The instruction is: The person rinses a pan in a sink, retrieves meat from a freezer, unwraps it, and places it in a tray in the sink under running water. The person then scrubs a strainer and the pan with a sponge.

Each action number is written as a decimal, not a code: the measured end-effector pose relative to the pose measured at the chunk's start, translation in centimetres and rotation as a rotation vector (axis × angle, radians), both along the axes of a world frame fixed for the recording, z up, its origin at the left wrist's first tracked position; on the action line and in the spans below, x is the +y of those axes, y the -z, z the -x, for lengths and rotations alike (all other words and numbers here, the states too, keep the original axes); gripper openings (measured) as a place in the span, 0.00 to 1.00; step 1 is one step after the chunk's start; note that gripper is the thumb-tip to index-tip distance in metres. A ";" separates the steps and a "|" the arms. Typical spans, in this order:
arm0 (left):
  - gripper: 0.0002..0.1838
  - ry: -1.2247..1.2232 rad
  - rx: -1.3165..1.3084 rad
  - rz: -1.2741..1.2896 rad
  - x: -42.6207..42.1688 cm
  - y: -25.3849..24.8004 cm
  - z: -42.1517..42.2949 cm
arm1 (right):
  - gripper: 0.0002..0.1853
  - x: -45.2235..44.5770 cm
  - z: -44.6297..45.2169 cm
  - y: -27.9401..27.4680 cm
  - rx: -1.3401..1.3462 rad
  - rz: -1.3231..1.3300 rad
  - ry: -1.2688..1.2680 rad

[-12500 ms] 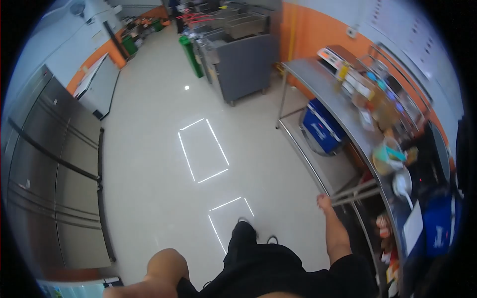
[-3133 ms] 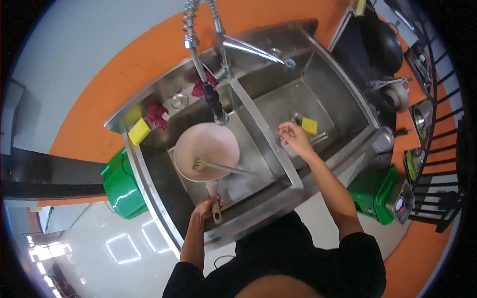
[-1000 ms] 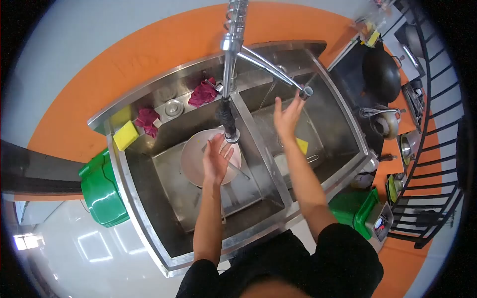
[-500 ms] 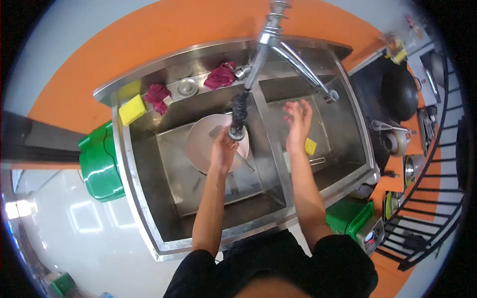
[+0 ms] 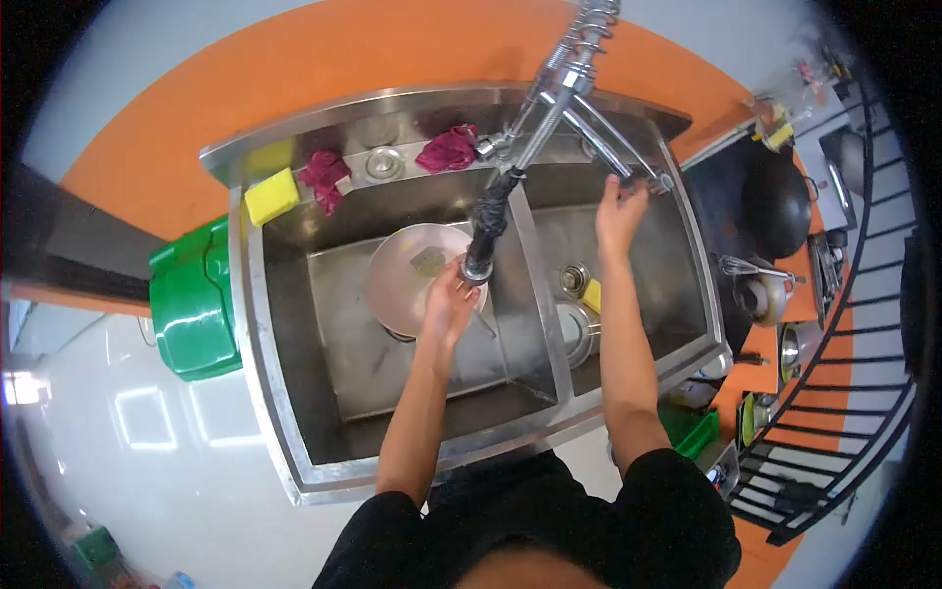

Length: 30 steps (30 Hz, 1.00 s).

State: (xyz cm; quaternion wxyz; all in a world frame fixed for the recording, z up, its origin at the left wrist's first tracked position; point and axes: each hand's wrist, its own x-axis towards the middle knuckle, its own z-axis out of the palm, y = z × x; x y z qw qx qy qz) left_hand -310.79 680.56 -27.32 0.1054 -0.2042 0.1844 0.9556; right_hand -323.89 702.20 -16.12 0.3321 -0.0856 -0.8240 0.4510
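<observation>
Hands well apart over the double sink (image 5: 530,285). My left hand (image 5: 449,306) is at the spray nozzle (image 5: 478,267), above the pale pan (image 5: 397,290) in the left basin; can't tell if it grips. My right hand (image 5: 622,218) is raised by the spout (image 5: 665,184), contact and grip unclear. Spatula (image 5: 428,261) lies in the pan. Right basin: yellow sponge (image 5: 592,295) near the drain (image 5: 574,279).

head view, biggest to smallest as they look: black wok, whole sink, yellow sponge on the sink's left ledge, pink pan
1. sink
2. pink pan, partly hidden
3. black wok
4. yellow sponge
</observation>
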 end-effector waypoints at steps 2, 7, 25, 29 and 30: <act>0.14 -0.016 0.005 0.050 -0.1 -1.7 0.0 | 0.32 -2.8 -2.3 -2.8 -0.005 0.036 0.066; 0.12 -0.092 0.030 -0.014 2.2 -1.0 0.0 | 0.24 -11.6 -7.5 -3.3 -0.244 0.411 -0.716; 0.13 -0.266 -0.078 0.099 2.2 4.2 5.0 | 0.09 -15.4 -2.5 1.2 -0.365 0.860 -0.683; 0.22 0.071 -0.072 1.670 6.3 27.1 4.7 | 0.17 -16.4 -3.6 1.2 -0.256 0.883 -0.682; 0.22 0.097 -0.269 1.617 6.3 26.6 4.4 | 0.17 -16.6 -4.0 1.6 -0.227 0.883 -0.711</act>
